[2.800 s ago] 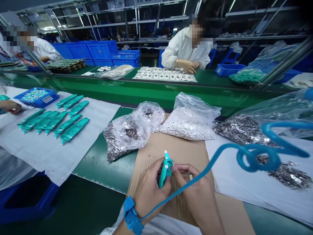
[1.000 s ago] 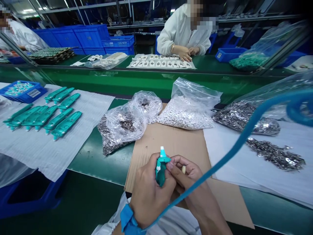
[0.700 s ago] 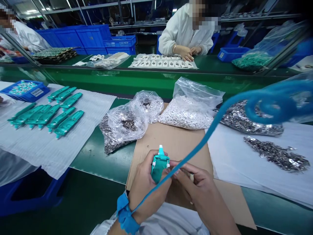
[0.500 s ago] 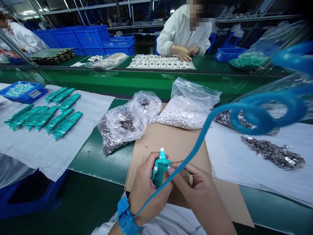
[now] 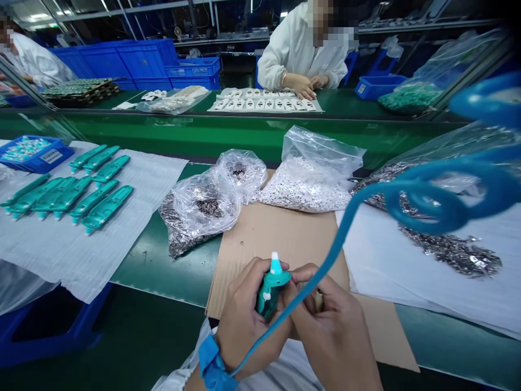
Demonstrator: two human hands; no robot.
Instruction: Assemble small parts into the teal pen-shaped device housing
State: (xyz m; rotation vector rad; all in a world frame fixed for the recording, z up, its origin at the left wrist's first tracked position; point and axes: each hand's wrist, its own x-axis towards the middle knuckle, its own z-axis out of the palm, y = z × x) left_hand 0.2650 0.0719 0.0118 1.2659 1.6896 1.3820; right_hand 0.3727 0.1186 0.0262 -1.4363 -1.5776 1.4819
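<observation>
left hand [image 5: 250, 320] grips teal casing [image 5: 277, 279] (white-tipped) | right hand [image 5: 336, 320] holds pale piece [image 5: 318, 300]

Cool light falls fairly evenly on the near green bench [image 5: 163, 271], brightest on the white sheet [image 5: 49, 250] at left, while the far shelves [image 5: 240, 39] sink into dimness broken by thin bright streaks. Glare flecks the clear bag [image 5: 321, 145] and the metal pieces [image 5: 459, 254] at right. The coiled blue cord [image 5: 435, 224] is blurred; the far right corner goes black. Shade inside the teal casing [image 5: 272, 288] makes its finer detail hard to judge.
</observation>
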